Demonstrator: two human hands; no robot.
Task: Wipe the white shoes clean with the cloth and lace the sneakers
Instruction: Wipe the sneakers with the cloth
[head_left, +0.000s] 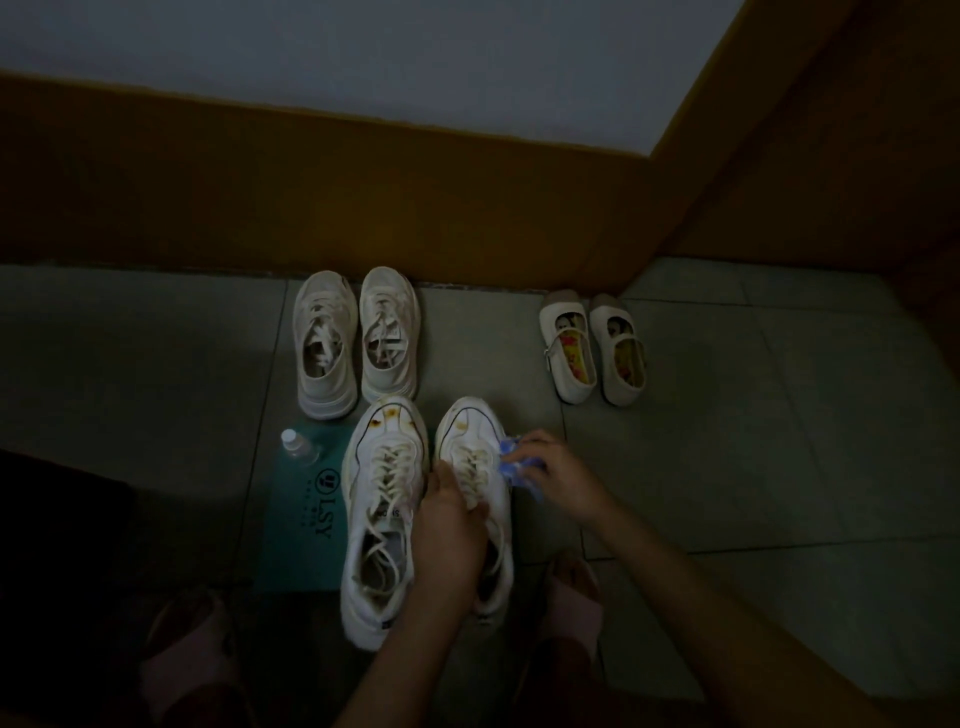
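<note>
blue cloth (511, 464) sits bunched in the curled fingers (537, 457) of the right hand (558, 480), pressed to the outer side of the right-hand white sneaker (467, 441) (brown stains on its toe). the left hand (449, 525) grips that shoe over its laces. its stained mate (382, 499) stands just beside it, partly on a teal mat (304, 519) on the tiled floor (727, 415). a clear bottle (298, 447) and a beige pair (358, 338) lie beyond.

light: very dim, I see an underexposed frame | brightest: pale grey wall (363, 62) at top, white lace-up sneakers (384, 499) at centre | shadow: corners sink to near black, deepest lower left | blur: soft and grainy throughout, crumpled blue cloth (511, 462) smeared | edges: I note a wide-angle bend in the brown skirting band (260, 208)
</note>
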